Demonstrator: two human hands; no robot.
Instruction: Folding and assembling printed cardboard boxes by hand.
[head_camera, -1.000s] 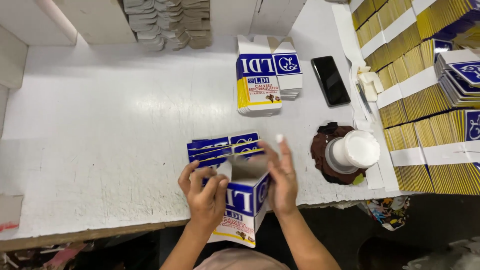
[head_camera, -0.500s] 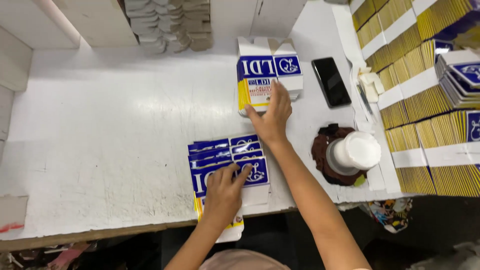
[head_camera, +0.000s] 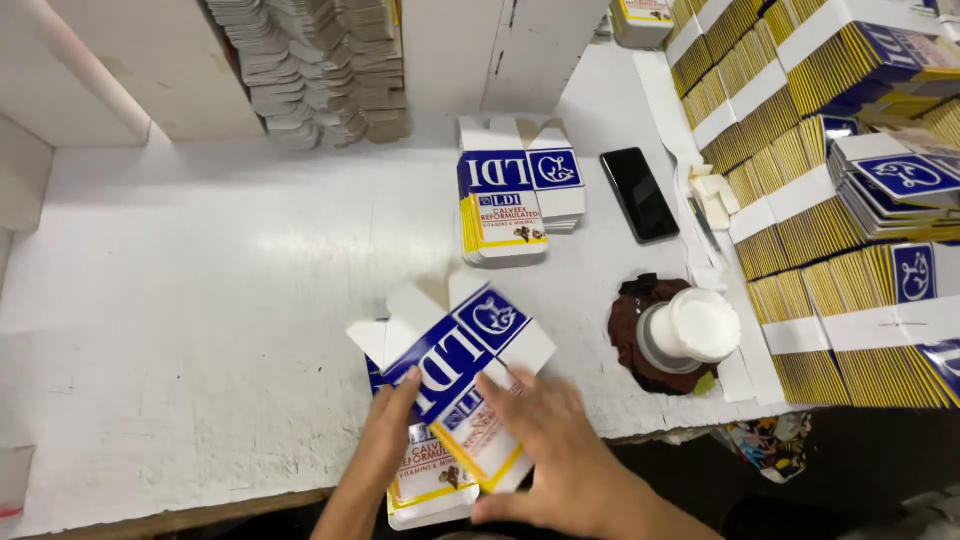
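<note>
1. Your left hand (head_camera: 385, 440) lies at the near edge of the surface (head_camera: 200, 300), fingers closed on the left side of a flat, unfolded carton (head_camera: 455, 365) – blue, white and yellow.
2. Your right hand (head_camera: 545, 440) rests open, palm down, on the carton's lower right part, fingers spread and pressing it flat.
3. The carton sits tilted, its white flaps pointing toward the far left, on top of other flat cartons (head_camera: 430, 490) that overhang the near edge.
4. A neat stack of flat cartons (head_camera: 505, 215) lies toward the far side of the surface, with a black phone (head_camera: 640, 195) just to its right.
5. A white cup (head_camera: 690, 330) on a brown cloth (head_camera: 630, 330) sits near the right edge – well apart from your hands.
</note>
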